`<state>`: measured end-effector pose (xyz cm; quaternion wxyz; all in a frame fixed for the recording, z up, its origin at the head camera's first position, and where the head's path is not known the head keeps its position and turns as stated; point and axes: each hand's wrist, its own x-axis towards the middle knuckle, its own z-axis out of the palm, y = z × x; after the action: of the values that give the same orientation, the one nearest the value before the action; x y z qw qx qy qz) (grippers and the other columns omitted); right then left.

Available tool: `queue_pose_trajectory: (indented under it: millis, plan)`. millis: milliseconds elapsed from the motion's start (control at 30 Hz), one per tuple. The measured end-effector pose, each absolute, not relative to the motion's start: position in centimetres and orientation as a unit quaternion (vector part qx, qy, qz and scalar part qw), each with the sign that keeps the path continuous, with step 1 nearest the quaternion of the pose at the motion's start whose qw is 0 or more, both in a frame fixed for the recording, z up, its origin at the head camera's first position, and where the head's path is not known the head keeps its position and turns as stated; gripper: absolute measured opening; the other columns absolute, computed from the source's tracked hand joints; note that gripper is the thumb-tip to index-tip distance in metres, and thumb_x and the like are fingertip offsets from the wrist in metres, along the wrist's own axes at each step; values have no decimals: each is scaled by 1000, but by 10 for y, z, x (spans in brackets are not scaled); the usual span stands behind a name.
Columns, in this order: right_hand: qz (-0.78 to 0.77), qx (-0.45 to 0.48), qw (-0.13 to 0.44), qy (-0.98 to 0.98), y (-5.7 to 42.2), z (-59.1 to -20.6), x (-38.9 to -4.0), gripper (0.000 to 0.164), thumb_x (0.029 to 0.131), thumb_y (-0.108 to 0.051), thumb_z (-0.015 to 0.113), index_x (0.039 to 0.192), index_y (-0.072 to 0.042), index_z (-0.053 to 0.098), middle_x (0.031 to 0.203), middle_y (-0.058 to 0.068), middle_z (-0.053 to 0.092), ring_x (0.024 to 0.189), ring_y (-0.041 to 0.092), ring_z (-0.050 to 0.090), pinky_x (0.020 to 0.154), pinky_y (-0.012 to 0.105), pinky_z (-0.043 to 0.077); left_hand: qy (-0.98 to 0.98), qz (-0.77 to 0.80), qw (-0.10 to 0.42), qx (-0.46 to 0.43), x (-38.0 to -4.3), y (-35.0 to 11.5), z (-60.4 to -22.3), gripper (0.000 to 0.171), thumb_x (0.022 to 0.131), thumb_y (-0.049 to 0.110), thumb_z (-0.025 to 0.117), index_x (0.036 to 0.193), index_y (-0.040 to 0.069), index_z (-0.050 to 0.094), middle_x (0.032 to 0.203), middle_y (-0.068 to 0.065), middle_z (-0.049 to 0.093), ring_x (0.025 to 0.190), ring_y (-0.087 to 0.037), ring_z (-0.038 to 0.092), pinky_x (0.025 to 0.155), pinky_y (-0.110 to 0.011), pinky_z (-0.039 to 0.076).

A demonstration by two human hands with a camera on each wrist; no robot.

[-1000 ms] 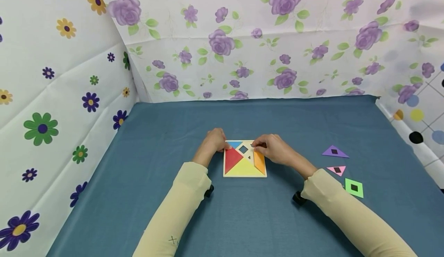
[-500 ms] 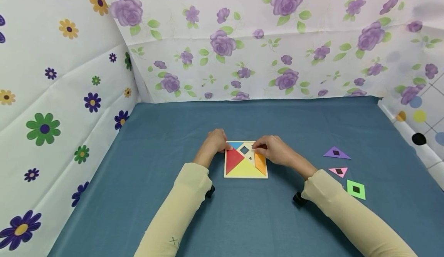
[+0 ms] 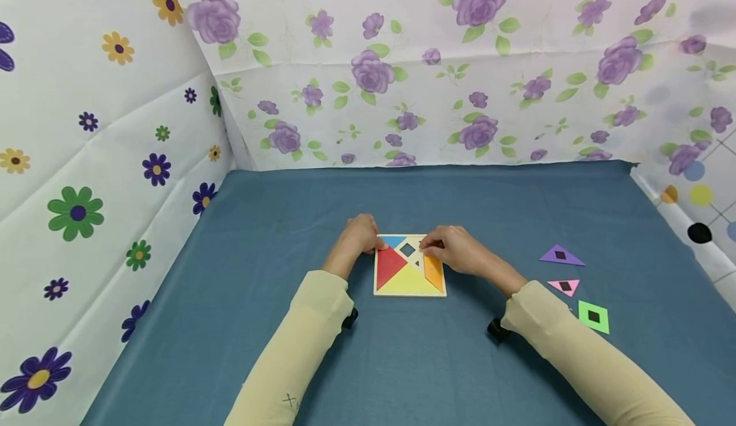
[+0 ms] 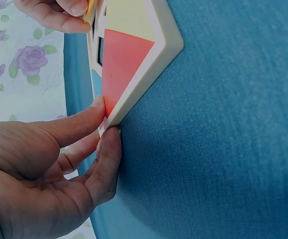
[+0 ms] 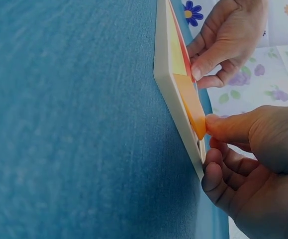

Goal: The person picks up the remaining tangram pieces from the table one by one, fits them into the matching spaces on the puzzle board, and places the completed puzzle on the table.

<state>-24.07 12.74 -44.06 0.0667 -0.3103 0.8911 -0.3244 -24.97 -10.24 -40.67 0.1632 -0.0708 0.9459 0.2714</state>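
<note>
Orange parallelogram (image 3: 434, 274) lies tilted in the square board (image 4: 166, 27), at its 3 o'clock side, pinched in the grip of the right hand (image 3: 454, 245). The left hand (image 3: 359, 234) has its grip on the board's 10 o'clock corner, thumb on top. A yellow triangle (image 3: 411, 282) fills 6 o'clock, a red triangle (image 3: 389, 268) 9 o'clock, a blue piece (image 3: 393, 241) 11 o'clock. Well apart, toward 3 o'clock, a purple triangle (image 3: 570, 258), a pink triangle (image 3: 574, 285) and a green square (image 3: 604, 319) lie on the blue-clothed counter (image 3: 287, 234).
</note>
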Motion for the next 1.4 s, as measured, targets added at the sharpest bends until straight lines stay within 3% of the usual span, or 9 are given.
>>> queue_pose_trajectory:
  millis: [233, 900, 1400]
  plan:
    - [-322, -314, 71, 890, 129, -441, -241, 14, 99, -8, 70, 110, -5, 79, 102, 5, 72, 85, 15, 62, 74, 30, 54, 946, 273, 160, -66, -249, -102, -407, 28, 88, 18, 85, 100, 4, 64, 97, -13, 56, 105, -25, 54, 65, -27, 49]
    - [-304, -324, 81, 892, 128, -440, -242, 16, 100, -9, 70, 113, -5, 79, 108, 7, 74, 92, 19, 64, 80, 36, 56, 946, 272, 159, -73, -248, -101, -406, 28, 89, 18, 84, 104, 3, 65, 101, -13, 57, 107, -25, 53, 65, -26, 48]
    - [-306, -322, 86, 892, 127, -439, -244, 16, 99, -8, 70, 113, -6, 79, 110, 7, 74, 90, 17, 65, 78, 34, 57, 948, 269, 152, -80, -248, -100, -407, 27, 89, 18, 84, 103, 4, 65, 98, -12, 56, 104, -25, 55, 63, -25, 47]
